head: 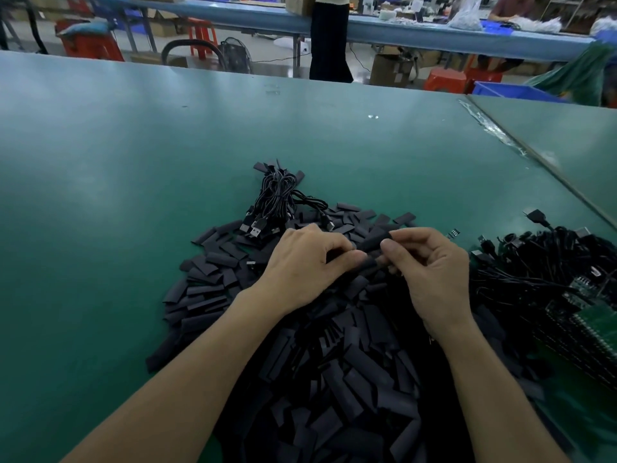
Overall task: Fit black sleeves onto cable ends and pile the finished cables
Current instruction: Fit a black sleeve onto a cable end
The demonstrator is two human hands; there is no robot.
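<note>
Nearest me, the loose heap of flat black sleeves [334, 362] spreads over the green desk [117, 195]. Above it my left hand [300, 262] and right hand [430, 265] meet. The fingers [389, 248] of both are curled, pinching one short tubular black sleeve [374, 242] between them; I cannot make out any cable end inside. It looks light, soft and easily flattened, so I would pinch its side edges to keep the mouth open. Further off lies the bundle of finished black cables [280, 195].

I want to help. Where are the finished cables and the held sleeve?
finished cables [279, 192]: head view, bundle's tangled middle.
held sleeve [374, 242]: head view, its bare middle.
</note>
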